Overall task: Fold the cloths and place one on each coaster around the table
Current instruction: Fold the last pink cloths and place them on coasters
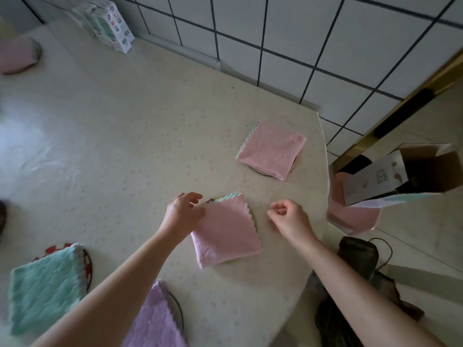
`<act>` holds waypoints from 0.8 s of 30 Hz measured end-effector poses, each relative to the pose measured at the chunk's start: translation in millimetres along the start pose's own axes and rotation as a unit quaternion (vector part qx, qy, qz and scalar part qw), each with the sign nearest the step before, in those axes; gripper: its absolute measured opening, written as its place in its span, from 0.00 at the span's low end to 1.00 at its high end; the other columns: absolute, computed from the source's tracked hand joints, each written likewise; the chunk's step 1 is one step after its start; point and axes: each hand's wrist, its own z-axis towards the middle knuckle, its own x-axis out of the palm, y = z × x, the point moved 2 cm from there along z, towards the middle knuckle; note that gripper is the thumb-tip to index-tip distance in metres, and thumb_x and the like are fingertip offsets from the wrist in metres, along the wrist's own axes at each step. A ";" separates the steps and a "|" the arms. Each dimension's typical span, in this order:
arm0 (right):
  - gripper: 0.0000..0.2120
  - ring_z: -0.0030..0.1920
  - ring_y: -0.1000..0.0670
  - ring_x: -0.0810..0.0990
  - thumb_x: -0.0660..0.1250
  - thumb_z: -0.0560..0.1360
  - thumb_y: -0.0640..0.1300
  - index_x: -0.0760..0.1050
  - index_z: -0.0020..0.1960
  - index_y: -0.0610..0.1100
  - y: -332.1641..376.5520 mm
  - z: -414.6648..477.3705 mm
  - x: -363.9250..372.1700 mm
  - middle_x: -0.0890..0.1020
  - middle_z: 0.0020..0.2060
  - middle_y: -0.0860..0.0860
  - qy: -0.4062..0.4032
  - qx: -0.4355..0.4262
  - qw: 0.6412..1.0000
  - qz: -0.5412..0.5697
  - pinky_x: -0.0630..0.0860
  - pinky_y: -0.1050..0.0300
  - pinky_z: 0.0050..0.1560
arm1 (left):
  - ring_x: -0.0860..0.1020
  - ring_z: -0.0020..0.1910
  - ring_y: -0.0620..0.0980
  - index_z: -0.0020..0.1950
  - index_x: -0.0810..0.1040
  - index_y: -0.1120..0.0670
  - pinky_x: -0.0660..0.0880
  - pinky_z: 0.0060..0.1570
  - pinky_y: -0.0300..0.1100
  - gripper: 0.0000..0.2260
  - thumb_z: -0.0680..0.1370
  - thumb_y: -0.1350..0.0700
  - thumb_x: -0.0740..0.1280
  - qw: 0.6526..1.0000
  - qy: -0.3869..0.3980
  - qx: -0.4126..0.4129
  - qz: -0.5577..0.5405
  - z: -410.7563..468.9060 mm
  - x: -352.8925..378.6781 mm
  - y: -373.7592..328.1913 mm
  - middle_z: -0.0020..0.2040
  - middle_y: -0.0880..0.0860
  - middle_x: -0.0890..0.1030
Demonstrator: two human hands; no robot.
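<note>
A folded pink cloth lies on a greenish coaster near the table's front right. My left hand rests on its left edge with the fingers spread. My right hand hovers just right of it, fingers curled, holding nothing. Another folded pink cloth covers a dark-rimmed coaster further back. A teal cloth sits on a red patterned coaster at the front left. A lilac cloth covers a coaster at the bottom. A pink cloth lies on a coaster far left.
The cream table ends in a curved right edge. White cartons stand at the back by the tiled wall. Beyond the right edge stand a pink bin and an open cardboard box. Dark shoes lie on the floor.
</note>
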 end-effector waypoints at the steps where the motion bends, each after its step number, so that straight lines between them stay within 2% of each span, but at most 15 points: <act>1: 0.04 0.44 0.45 0.82 0.70 0.69 0.44 0.76 0.44 0.48 -3.2 -9.1 7.4 0.82 0.40 0.49 0.006 0.005 1.000 0.004 0.79 0.47 0.51 | 0.77 0.53 0.53 0.60 0.79 0.53 0.67 0.50 0.36 0.17 0.72 0.59 0.69 1.000 -0.001 0.001 0.012 -4.9 0.4 3.5 0.54 0.53 0.79; 5: 0.08 0.45 0.44 0.82 0.69 0.69 0.47 0.78 0.46 0.45 -10.4 -37.2 29.8 0.83 0.42 0.48 0.019 0.026 0.999 -0.003 0.79 0.47 0.50 | 0.76 0.53 0.56 0.61 0.78 0.55 0.65 0.48 0.37 0.17 0.72 0.59 0.70 0.999 -0.018 0.004 0.028 -17.6 1.2 11.7 0.55 0.57 0.79; 9: 0.10 0.45 0.42 0.82 0.68 0.70 0.49 0.77 0.46 0.44 -12.9 -52.6 40.7 0.83 0.43 0.46 0.025 0.028 0.999 -0.014 0.79 0.45 0.49 | 0.76 0.51 0.55 0.59 0.79 0.55 0.65 0.46 0.37 0.15 0.72 0.59 0.69 1.000 -0.021 -0.017 0.008 -23.0 2.8 18.7 0.52 0.56 0.80; 16: 0.07 0.47 0.45 0.82 0.68 0.70 0.42 0.78 0.48 0.44 -6.8 -54.5 33.2 0.84 0.44 0.47 0.000 0.016 0.999 -0.030 0.77 0.50 0.53 | 0.76 0.45 0.50 0.52 0.81 0.55 0.69 0.46 0.37 0.09 0.73 0.61 0.69 0.993 -0.049 -0.076 -0.074 -34.2 -2.2 26.8 0.45 0.51 0.82; 21: 0.06 0.43 0.45 0.82 0.69 0.71 0.40 0.77 0.48 0.45 7.1 -43.6 24.1 0.83 0.42 0.48 -0.004 -0.020 1.000 -0.023 0.78 0.51 0.52 | 0.80 0.43 0.52 0.50 0.81 0.54 0.77 0.43 0.44 0.08 0.72 0.59 0.72 0.973 -0.039 -0.134 -0.182 -47.3 -2.4 42.5 0.43 0.51 0.82; 24: 0.06 0.40 0.47 0.79 0.69 0.71 0.40 0.79 0.48 0.43 16.8 -34.8 21.3 0.81 0.40 0.49 -0.005 -0.040 0.998 -0.041 0.77 0.53 0.51 | 0.82 0.46 0.55 0.45 0.80 0.53 0.80 0.50 0.51 0.06 0.70 0.60 0.72 0.959 -0.028 -0.153 -0.236 -56.8 0.1 48.4 0.41 0.54 0.83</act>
